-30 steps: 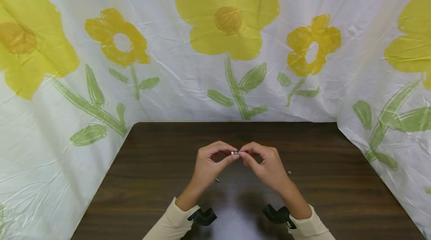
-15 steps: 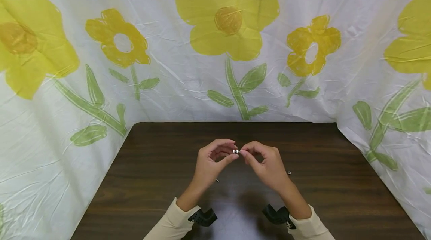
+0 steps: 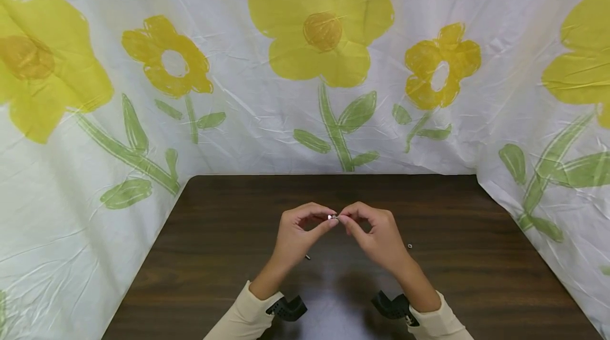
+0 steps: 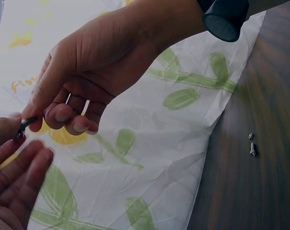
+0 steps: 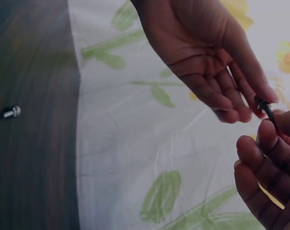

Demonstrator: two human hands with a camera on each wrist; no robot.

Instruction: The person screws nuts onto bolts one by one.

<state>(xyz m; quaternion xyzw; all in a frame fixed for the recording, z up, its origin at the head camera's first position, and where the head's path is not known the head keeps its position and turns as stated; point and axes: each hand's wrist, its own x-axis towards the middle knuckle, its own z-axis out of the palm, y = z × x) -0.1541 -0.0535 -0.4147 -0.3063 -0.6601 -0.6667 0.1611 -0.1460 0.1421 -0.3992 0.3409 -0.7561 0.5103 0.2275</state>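
Over the middle of the table, both hands meet at one small metal bolt (image 3: 332, 217), shiny in the head view. My left hand (image 3: 299, 226) pinches its wider end between thumb and fingertips. The thumb and index finger of my right hand (image 3: 374, 226) pinch the other end. In the right wrist view the bolt (image 5: 263, 106) looks dark, with a wider ringed part near the left thumb and a thin shank. Fingertips hide much of it. In the left wrist view the bolt (image 4: 24, 127) shows between both hands.
A second bolt (image 3: 307, 257) lies on the dark wooden table (image 3: 229, 255), just right of the left wrist. A small nut (image 3: 410, 245) lies right of the right hand. Behind the table hangs a white curtain (image 3: 238, 144) printed with yellow flowers.
Half a second ago the left fingers were spread off the bolt and more of it showed; now they close on it again. The right hand keeps its pinch, barely moved.
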